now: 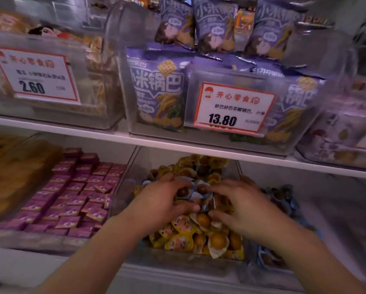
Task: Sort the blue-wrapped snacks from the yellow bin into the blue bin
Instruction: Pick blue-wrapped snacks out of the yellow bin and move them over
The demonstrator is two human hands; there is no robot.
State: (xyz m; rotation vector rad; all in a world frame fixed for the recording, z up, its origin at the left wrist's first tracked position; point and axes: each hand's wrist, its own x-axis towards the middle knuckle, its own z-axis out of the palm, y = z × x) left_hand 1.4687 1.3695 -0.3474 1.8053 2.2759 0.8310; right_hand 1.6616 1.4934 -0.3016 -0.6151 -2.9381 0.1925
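Note:
On the lower shelf, a clear bin (135, 164) in the middle holds a heap of yellow-wrapped snacks (184, 232) with brown balls showing. Several blue-wrapped snacks (196, 195) lie on top of that heap. My left hand (163, 200) and my right hand (239, 206) are both over the pile, fingers curled around a cluster of the blue-wrapped snacks between them. To the right stands a bin of blue-wrapped snacks (283, 200), partly hidden behind my right forearm.
A bin of purple packets (76, 194) sits left of the yellow one. The shelf edge (178, 145) above carries clear bins of purple snack bags (158, 92) with price cards reading 13.80 (233, 107) and 2.60 (36, 75).

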